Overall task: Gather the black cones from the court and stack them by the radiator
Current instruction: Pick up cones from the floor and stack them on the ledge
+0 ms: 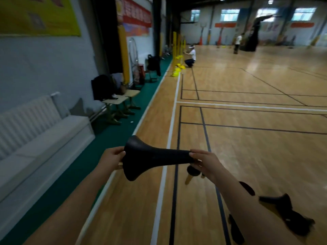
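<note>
I hold a black cone [150,158] sideways in front of me, wide base to the left, narrow end to the right. My left hand [113,157] grips the rim of the base and my right hand [203,160] pinches the narrow end. A further black cone [193,171] hangs just below my right hand, partly hidden. More black cones [286,211] lie on the wooden floor at the lower right, past my right forearm. The white radiator [26,121] is mounted on the wall at the left, above a white ledge [53,138].
Wooden school desks [120,101] and black bags stand along the left wall on the green floor strip [113,131]. A person crouches by yellow markers [190,56] further down the sideline. Another person stands far back. Open court floor spreads to the right.
</note>
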Demonstrator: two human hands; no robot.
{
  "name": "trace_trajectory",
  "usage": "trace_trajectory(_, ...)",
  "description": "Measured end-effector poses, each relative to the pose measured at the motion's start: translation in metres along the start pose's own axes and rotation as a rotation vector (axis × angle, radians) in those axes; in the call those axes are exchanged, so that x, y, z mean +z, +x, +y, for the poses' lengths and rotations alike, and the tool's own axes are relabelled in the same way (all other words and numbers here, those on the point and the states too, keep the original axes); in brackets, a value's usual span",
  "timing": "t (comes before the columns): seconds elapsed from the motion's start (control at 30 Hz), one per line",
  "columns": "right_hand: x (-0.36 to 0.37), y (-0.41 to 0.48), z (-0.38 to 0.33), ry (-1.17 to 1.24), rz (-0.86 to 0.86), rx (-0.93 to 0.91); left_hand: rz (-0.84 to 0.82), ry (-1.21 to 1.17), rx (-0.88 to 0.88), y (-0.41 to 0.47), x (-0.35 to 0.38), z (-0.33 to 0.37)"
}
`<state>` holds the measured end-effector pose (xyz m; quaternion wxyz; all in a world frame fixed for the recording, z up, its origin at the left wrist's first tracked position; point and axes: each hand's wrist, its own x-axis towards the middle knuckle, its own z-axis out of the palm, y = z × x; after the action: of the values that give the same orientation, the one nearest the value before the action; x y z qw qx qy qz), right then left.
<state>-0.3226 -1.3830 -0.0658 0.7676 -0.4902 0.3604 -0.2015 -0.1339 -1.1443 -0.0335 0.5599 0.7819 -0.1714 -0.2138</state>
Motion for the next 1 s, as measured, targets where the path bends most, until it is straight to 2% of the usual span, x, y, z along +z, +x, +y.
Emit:
trace_trajectory(0.23,0.126,-0.009,0.02,-0.149,-0.197,0.046,0.229,-0.026,-0.08,-0.04,-0.117,-0.05)
trace_trajectory(0.47,0.275,-0.026,0.073,-0.23,-0.406,0.155,0.426,-0.081,-0.156,-0.09,-0.253,-0.103)
trace_trajectory(0.6,0.389,-0.061,0.121,-0.297,-0.519,0.166,0.556,-0.097,-0.217,-0.134,-0.353,-0.14)
trace_trajectory(0.67,0.417,-0.074,0.131,-0.299,-0.535,0.165,0.579,-0.109,-0.237,-0.143,-0.377,-0.15)
trace_trajectory(0.87,0.546,-0.136,0.188,-0.382,-0.743,0.205,0.822,-0.159,-0.32,-0.21,-0.486,-0.195)
trace_trajectory(1.0,0.607,-0.165,0.222,-0.452,-0.856,0.202,0.959,-0.212,-0.364,-0.251,-0.531,-0.219)
